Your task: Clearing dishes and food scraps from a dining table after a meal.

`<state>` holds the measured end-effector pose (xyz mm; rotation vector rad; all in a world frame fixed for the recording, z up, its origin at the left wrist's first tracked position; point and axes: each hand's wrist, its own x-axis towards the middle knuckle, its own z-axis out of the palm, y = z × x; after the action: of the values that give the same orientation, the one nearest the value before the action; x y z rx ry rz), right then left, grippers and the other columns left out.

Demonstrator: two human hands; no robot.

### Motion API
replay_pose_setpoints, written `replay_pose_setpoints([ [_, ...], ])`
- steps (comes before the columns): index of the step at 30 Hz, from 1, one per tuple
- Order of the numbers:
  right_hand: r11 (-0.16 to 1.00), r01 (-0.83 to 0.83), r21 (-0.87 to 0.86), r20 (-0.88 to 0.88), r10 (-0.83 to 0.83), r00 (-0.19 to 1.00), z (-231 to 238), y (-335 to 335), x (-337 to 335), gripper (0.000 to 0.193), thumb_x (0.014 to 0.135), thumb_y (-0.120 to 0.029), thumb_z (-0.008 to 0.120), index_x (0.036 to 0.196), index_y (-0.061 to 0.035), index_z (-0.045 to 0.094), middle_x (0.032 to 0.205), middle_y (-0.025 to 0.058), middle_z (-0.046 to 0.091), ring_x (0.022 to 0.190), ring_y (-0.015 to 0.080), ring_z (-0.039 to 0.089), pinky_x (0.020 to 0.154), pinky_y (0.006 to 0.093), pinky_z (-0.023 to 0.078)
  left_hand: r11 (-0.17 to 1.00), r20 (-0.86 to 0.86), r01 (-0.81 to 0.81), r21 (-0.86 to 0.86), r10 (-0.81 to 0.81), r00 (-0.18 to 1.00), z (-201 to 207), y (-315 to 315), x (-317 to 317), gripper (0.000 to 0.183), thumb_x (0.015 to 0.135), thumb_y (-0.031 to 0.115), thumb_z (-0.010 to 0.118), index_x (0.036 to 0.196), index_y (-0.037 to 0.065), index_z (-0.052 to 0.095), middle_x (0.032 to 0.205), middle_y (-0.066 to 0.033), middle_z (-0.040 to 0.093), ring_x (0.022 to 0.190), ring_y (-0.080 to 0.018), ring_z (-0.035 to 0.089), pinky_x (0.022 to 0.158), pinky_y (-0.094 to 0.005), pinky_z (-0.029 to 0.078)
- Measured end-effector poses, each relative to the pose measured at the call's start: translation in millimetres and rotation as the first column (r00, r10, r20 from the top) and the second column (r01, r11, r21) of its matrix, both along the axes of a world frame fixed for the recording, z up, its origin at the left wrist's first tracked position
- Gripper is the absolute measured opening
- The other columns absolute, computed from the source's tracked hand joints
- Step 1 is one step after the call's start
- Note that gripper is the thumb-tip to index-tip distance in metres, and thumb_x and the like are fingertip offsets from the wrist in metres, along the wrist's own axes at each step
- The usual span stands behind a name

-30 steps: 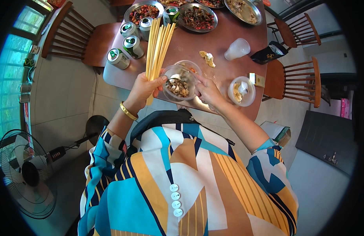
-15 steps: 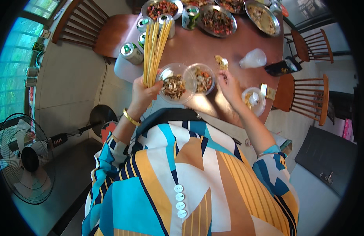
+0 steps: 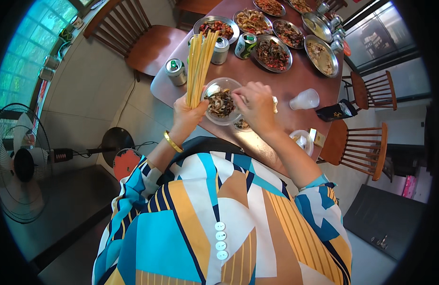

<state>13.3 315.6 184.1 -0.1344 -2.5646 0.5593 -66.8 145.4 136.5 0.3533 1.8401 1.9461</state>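
My left hand (image 3: 187,116) is closed round a thick bundle of light wooden chopsticks (image 3: 199,69) that points up and away from me. Its thumb touches the left rim of a clear plastic bowl (image 3: 222,119) with dark, shredded food scraps (image 3: 221,102) inside. Over that bowl's right side, my right hand (image 3: 257,105) is bent with its fingers pinched together; what they hold, if anything, is hidden. Partly covered by the first bowl and my right hand is a second bowl of food (image 3: 241,124). A pale crumpled piece (image 3: 275,104) shows just beyond my right hand.
Several metal plates of food (image 3: 272,53) fill the table's far end. Drink cans (image 3: 175,72) stand at the left. To the right are stacked plastic cups (image 3: 305,99), a black bag (image 3: 335,110), another bowl (image 3: 302,141) and a small box (image 3: 317,137). Wooden chairs (image 3: 357,149) surround the table.
My right hand has moved left, from beside the crumpled yellowish piece to over the bowl of scraps. That bowl now covers more of the second one. My left hand still grips the chopsticks.
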Motion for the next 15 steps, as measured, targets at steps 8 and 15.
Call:
replay_pose_setpoints([
  [8, 0.995, -0.043, 0.090, 0.196, 0.025, 0.980, -6.4, -19.7, -23.8, 0.015, 0.073, -0.019, 0.064, 0.080, -0.0058, 0.062, 0.074, 0.0102, 0.060, 0.062, 0.0253, 0.056, 0.059, 0.0357, 0.042, 0.998, -0.289, 0.009, -0.062, -0.026, 0.957, 6.6, 7.0, 12.8, 0.034, 0.078, 0.005, 0.061, 0.111, 0.005, 0.056, 0.062, 0.0027, 0.053, 0.047, -0.0025, 0.045, 0.041, -0.0171, 0.036],
  [15, 0.954, 0.059, -0.295, 0.109, -0.027, 0.994, 9.0, -0.1, 0.3, 0.013, 0.070, -0.008, 0.063, 0.076, -0.0014, 0.055, 0.075, 0.0095, 0.056, 0.062, 0.0204, 0.056, 0.056, 0.0311, 0.045, 0.998, -0.106, -0.059, -0.003, 0.058, 0.993, -0.4, 3.2, 12.5, 0.034, 0.078, 0.005, 0.060, 0.111, 0.005, 0.056, 0.062, 0.0032, 0.053, 0.047, -0.0025, 0.045, 0.040, -0.0173, 0.036],
])
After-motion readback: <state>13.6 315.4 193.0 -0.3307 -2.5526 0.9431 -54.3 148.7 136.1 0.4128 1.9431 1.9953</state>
